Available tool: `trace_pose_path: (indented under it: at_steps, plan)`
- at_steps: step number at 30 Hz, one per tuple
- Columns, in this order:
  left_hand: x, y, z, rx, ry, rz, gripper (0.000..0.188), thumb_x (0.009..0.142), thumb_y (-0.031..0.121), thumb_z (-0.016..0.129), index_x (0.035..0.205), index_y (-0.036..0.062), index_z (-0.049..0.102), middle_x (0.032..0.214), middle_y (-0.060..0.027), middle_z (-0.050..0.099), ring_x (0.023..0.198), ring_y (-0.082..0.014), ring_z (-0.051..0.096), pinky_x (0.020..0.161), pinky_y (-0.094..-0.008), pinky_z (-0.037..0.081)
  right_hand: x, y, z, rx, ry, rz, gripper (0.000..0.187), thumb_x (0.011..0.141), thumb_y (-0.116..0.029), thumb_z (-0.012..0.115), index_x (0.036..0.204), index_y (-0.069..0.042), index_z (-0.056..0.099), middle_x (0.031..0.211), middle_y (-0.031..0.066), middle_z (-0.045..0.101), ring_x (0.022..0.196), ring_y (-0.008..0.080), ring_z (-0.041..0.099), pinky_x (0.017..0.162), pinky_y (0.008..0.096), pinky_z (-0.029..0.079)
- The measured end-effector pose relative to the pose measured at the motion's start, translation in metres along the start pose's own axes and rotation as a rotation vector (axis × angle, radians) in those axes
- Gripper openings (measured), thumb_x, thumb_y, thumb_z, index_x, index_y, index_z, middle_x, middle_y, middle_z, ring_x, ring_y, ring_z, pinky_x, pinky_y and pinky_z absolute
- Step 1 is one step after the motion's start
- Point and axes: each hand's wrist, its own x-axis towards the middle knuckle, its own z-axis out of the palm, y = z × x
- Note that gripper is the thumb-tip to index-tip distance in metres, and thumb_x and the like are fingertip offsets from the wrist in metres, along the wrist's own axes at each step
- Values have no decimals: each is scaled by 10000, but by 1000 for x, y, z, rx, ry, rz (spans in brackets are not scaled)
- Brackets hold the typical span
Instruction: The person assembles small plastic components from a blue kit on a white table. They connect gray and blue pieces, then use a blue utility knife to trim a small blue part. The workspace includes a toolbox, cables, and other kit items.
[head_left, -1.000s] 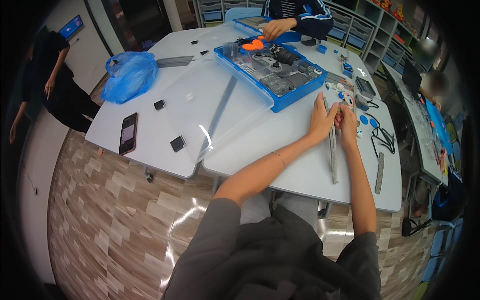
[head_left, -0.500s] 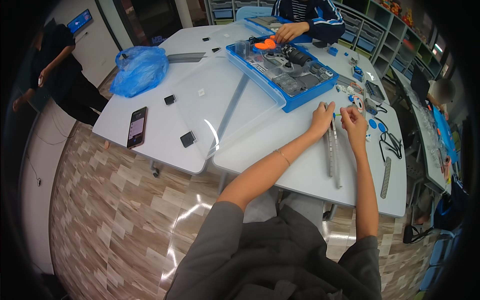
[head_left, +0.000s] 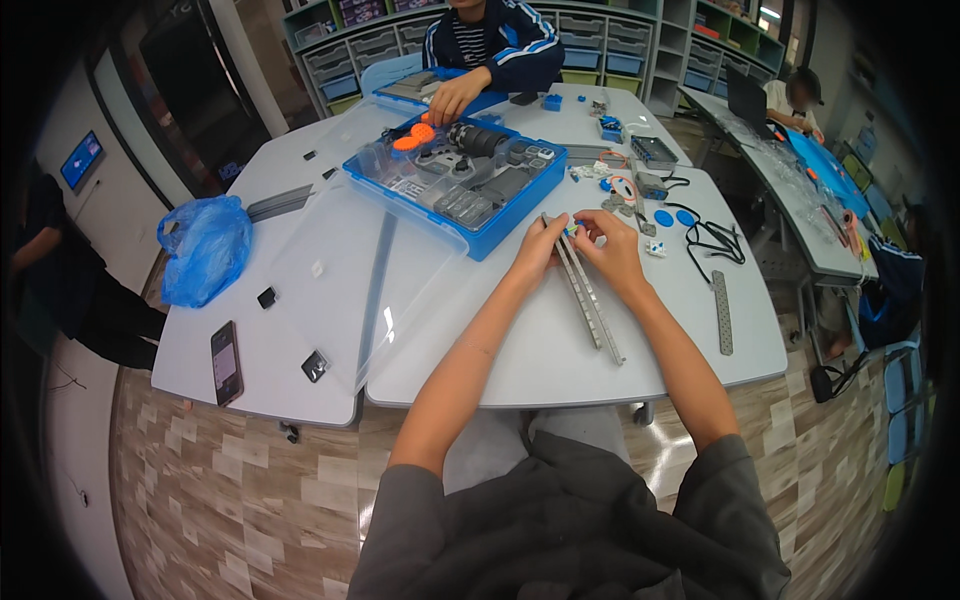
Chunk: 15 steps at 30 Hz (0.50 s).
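Observation:
My left hand (head_left: 538, 248) is closed round the upper end of two long grey perforated beams (head_left: 590, 305), which slant down toward the table's near edge. At that same end, the fingertips of my right hand (head_left: 613, 250) pinch close to a small blue and green piece (head_left: 571, 230). Whether that piece sits in the beams or between my fingers is too small to tell. Just beyond my hands stands a blue storage box (head_left: 480, 238) of grey, black and orange building parts. Another person's hand (head_left: 456, 96) reaches to the orange parts in it.
A clear plastic lid (head_left: 400, 290) leans out left of the box. Farther left lie a phone (head_left: 227, 362) and a blue plastic bag (head_left: 207, 250). On the right are black cables (head_left: 712, 238), blue discs (head_left: 664, 217), a grey perforated strip (head_left: 722, 312) and several small parts.
My view has turned to the right, so the table and box appear farther left. My right hand has come nearer to my left at the beams' upper end.

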Motion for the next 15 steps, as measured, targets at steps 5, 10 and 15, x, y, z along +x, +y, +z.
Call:
trace_pose_path:
  at_steps: [5, 10, 15]
  plan:
    - [-2, -3, -1, 0, 0, 33, 376, 956, 363, 626, 1035, 22, 491, 810, -83, 635, 704, -184, 667, 671, -340, 587, -3, 1, 10, 209, -30, 255, 234, 831, -69, 640, 1025, 54, 687, 815, 127, 712, 661, 163, 665, 635, 291, 545]
    - [-1, -2, 2, 150, 66, 91, 319, 936, 279, 630, 1037, 11, 489, 778, -79, 625, 678, -177, 665, 638, -325, 586, 2, 8, 5, 365, -139, 506, 237, 828, -59, 628, 1017, 68, 695, 742, 95, 710, 645, 109, 652, 612, 252, 531]
    - [0, 1, 6, 157, 124, 48, 258, 925, 247, 595, 1025, 29, 498, 732, -57, 591, 600, -145, 611, 546, -290, 544, 4, 9, 1, 435, -164, 451, 223, 832, -63, 643, 997, 80, 689, 769, 88, 713, 672, 103, 658, 605, 231, 517]
